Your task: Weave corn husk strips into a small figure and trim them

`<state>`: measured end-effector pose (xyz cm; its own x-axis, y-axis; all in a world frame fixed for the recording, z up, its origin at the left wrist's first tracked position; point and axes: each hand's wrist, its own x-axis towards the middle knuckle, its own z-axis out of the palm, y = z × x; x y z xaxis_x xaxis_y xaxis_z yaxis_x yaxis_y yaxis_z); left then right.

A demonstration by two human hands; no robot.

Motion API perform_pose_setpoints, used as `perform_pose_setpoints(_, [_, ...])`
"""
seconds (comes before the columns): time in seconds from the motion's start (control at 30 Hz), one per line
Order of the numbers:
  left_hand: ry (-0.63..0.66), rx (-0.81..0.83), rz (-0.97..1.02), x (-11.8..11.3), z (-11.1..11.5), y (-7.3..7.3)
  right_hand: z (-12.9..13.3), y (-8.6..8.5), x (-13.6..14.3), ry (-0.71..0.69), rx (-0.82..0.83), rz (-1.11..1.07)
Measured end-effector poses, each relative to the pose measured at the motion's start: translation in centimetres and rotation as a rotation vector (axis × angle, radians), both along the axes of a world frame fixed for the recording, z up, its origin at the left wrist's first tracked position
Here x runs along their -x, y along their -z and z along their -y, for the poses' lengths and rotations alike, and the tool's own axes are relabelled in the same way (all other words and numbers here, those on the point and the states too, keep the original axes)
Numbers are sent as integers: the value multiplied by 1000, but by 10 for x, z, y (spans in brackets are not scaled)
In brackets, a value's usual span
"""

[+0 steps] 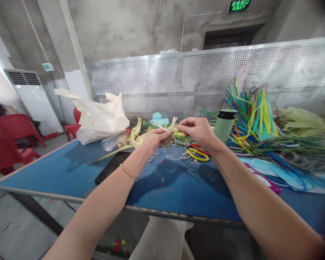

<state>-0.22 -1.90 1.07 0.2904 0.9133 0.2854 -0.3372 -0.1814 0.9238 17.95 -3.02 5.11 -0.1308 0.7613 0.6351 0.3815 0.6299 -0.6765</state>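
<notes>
Both hands meet above the middle of the blue table [162, 184]. My left hand [154, 141] is pinched on the lower part of a small pale strip bundle [173, 125]. From the right, my right hand [196, 130] pinches the bundle's side with thumb and forefinger. Pale strips fan upward between the hands, and a darker leafy end hangs under my left fingers. Scissors with yellow handles [197, 155] and a red-handled tool [197, 147] lie just below my right hand. Green trimmings are partly hidden behind the fingers.
A white plastic bag [100, 119], a clear bottle [115, 141] and a black phone-like slab [112, 167] lie left. To the right are a green tumbler [224, 126], colourful strips [260, 115], grey-green stems [295, 146] and blue masks [278, 173]. A perforated metal panel [162, 83] stands behind.
</notes>
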Motion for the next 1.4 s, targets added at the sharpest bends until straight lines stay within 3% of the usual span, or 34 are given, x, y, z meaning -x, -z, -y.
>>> perform_pose_setpoints(0.2, [-27,-73,-100,0,0,2,3,5,8,-92,68,58])
perform_pose_setpoints(0.43, [-43,-131,-141,1,0,2,0,7,6,-138,35,120])
perform_pose_setpoints(0.9, [-51,-65,-62,-7,0,4,4,2,6,-30,-95,301])
perform_pose_setpoints(1.4, [-93,-40,3,-11,7,3,5,3,8,20,-107,354])
